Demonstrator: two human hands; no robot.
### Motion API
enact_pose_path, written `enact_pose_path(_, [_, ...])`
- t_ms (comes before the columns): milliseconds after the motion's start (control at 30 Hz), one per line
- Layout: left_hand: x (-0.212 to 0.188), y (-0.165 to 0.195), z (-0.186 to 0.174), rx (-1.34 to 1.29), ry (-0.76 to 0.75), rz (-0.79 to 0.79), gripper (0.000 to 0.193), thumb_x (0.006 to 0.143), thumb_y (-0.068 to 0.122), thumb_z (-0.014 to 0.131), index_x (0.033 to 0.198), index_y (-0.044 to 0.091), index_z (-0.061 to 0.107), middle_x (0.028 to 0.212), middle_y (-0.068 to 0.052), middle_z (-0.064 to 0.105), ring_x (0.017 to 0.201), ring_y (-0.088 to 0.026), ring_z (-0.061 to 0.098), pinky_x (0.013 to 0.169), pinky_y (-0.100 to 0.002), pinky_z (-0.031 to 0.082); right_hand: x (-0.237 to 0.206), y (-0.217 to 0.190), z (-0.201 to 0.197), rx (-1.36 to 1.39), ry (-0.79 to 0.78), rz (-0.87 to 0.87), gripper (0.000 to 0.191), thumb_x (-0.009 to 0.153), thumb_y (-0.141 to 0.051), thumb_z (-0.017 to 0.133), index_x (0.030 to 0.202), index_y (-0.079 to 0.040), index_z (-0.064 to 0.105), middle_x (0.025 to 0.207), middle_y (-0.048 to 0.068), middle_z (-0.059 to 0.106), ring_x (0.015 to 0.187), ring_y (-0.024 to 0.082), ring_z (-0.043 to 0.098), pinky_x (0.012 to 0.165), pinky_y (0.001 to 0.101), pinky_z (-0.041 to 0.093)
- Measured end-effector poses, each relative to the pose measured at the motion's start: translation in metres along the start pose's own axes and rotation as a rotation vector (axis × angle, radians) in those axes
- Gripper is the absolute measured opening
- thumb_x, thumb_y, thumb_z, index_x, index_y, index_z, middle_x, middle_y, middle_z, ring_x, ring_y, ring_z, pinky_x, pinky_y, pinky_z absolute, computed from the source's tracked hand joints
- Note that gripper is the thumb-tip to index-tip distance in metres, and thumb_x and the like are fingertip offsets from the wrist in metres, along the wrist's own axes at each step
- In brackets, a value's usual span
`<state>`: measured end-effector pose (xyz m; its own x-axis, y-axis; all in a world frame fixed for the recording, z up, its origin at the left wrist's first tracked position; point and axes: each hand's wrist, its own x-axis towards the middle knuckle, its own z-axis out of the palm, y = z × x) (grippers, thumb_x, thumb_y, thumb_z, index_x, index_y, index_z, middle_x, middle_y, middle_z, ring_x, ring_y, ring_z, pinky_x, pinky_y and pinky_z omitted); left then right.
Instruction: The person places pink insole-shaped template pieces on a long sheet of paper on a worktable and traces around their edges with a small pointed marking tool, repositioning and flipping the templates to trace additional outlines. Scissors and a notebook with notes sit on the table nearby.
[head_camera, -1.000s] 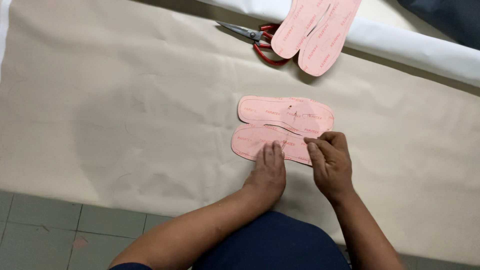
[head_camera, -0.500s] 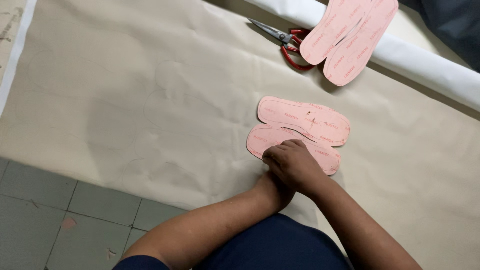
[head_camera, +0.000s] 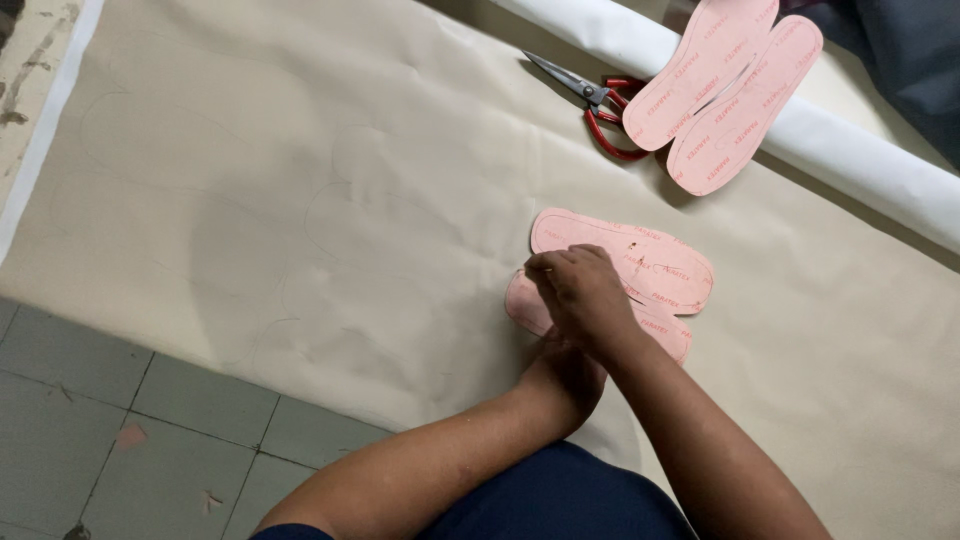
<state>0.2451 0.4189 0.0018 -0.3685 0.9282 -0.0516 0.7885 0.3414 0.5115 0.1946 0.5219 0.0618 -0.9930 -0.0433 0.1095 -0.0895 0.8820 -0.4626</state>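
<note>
Two pink insole-shaped cutouts lie side by side on a beige sheet (head_camera: 300, 200): an upper insole (head_camera: 645, 258) and a lower insole (head_camera: 521, 303) that partly overlap. My right hand (head_camera: 583, 292) reaches across the lower insole, its fingers bunched together at the cutouts' left end. Whether something thin sits between those fingers is not visible. My left hand (head_camera: 566, 374) lies just beneath the right one, near the lower insole's near edge, with its fingers hidden.
Red-handled scissors (head_camera: 602, 112) lie at the sheet's far edge. Beside them, another pair of pink insoles (head_camera: 722, 92) rests on a white roll (head_camera: 872, 172). Faint traced outlines mark the sheet to the left. Grey floor tiles (head_camera: 120, 430) border it below.
My right hand has moved left from the right side of the insoles and now crosses over my left hand, covering its fingers. The insoles have stayed in place.
</note>
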Motion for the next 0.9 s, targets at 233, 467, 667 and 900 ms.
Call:
enact_pose_path(233, [-0.001, 0.002, -0.027, 0.035, -0.060, -0.004, 0.034, 0.093, 0.014, 0.054, 0.119, -0.006, 0.062, 0.135, -0.027, 0.051, 0.124, -0.038, 0.050, 0.104, -0.049, 0.042, 0.006, 0.009, -0.026, 0.029, -0.184, 0.384, 0.014, 0.095, -0.020, 0.065, 0.101, -0.010, 0.073, 0.091, 0.009, 0.074, 0.081, 0.031, 0.069, 0.072, 0.0432, 0.054])
enact_pose_path(467, [0.000, -0.001, -0.027, 0.056, 0.010, 0.060, 0.033, 0.091, 0.013, 0.055, 0.115, -0.007, 0.065, 0.147, -0.031, 0.045, 0.129, -0.041, 0.048, 0.109, -0.049, 0.042, 0.046, 0.018, -0.016, 0.111, -0.094, 0.254, 0.016, 0.096, -0.018, 0.063, 0.101, -0.007, 0.071, 0.095, 0.011, 0.074, 0.087, 0.033, 0.069, 0.075, 0.0425, 0.054])
enact_pose_path(667, [0.004, -0.004, -0.017, 0.154, -0.008, 0.077, 0.045, 0.090, 0.014, 0.055, 0.126, -0.013, 0.059, 0.156, -0.035, 0.035, 0.134, -0.046, 0.044, 0.111, -0.052, 0.038, 0.052, 0.045, -0.027, 0.051, -0.007, 0.326, 0.018, 0.099, -0.021, 0.061, 0.105, -0.007, 0.072, 0.099, 0.010, 0.076, 0.092, 0.031, 0.070, 0.080, 0.0414, 0.055])
enact_pose_path(900, [0.001, -0.007, -0.007, 0.213, 0.049, 0.177, 0.050, 0.091, 0.018, 0.057, 0.128, -0.016, 0.055, 0.155, -0.043, 0.032, 0.136, -0.051, 0.044, 0.108, -0.059, 0.042, -0.018, 0.095, -0.071, -0.009, 0.096, 0.607, 0.022, 0.099, -0.026, 0.065, 0.110, -0.010, 0.075, 0.094, 0.011, 0.076, 0.085, 0.026, 0.074, 0.077, 0.0368, 0.056])
